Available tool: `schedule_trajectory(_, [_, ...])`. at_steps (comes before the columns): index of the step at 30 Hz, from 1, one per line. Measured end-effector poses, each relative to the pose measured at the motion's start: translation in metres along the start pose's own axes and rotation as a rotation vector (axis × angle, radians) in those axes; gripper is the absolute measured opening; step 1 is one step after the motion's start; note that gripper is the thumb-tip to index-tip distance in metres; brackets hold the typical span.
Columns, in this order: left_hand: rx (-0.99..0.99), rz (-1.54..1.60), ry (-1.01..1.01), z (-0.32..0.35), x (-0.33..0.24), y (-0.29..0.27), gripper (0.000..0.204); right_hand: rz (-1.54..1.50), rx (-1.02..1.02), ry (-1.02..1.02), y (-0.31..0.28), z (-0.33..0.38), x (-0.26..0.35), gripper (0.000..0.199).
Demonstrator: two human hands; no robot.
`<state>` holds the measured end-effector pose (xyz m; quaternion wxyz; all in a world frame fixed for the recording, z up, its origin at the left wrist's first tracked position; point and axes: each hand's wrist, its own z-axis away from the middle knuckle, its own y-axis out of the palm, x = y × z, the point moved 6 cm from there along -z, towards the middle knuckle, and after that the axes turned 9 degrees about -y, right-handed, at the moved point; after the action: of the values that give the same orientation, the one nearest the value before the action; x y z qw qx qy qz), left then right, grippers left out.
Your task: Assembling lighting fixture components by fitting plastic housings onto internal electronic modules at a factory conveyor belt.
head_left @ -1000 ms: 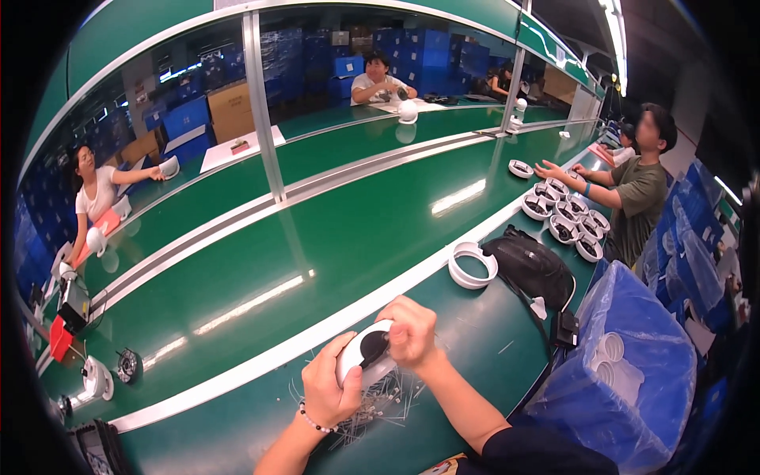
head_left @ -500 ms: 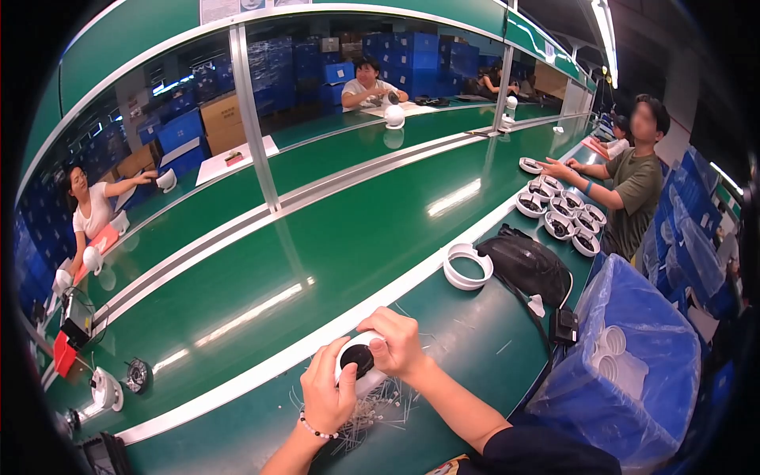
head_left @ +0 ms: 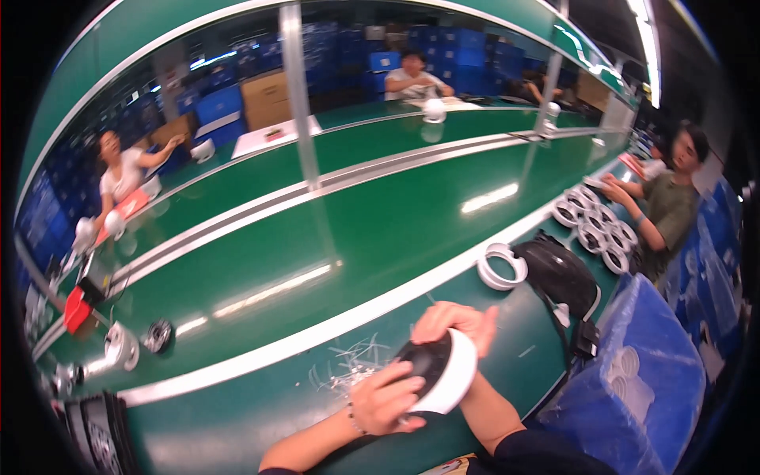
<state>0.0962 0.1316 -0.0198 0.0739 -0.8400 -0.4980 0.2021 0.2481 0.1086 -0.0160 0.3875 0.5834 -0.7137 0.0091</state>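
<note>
Both my hands hold a white round plastic housing with a black domed part, tilted above the near green bench. My left hand, a beaded bracelet at its wrist, is closed on the black side and lower edge. Around the upper edge my right hand grips, its fingers a little blurred. Thin clear strips, like cable ties, lie loose on the bench just left of the housing. Further right on the bench sits a white plastic ring beside a black bag-like bundle.
At right stands a blue bin lined with clear plastic. Beyond it, a co-worker handles a part near several white ring housings. A green belt runs past the bench. A black tray occupies the lower left.
The housing has turned so its white side faces right, and it has moved right and nearer with both hands. My view has shifted, so the surroundings sit further right.
</note>
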Motion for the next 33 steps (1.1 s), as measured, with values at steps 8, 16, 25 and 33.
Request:
schedule_trajectory(8, [-0.195,0.081,-0.033,-0.007,0.015,-0.018,0.029,-0.438,-0.156,0.225,0.021,0.013,-0.024,0.068])
schedule_trajectory(16, [-0.037,0.054,0.118,-0.009,-0.008,-0.004,0.024,-0.596,-0.101,0.264,0.015,0.016,-0.017,0.059])
schedule_trajectory(25, [-0.502,0.826,-1.337,0.027,0.157,-0.023,0.028,0.9,-0.011,0.058,-0.045,-0.021,-0.026,0.019])
schedule_trajectory(33, [-0.607,0.667,-1.576,0.096,0.294,-0.046,0.03,1.834,-0.201,0.293,-0.223,0.006,-0.01,0.047])
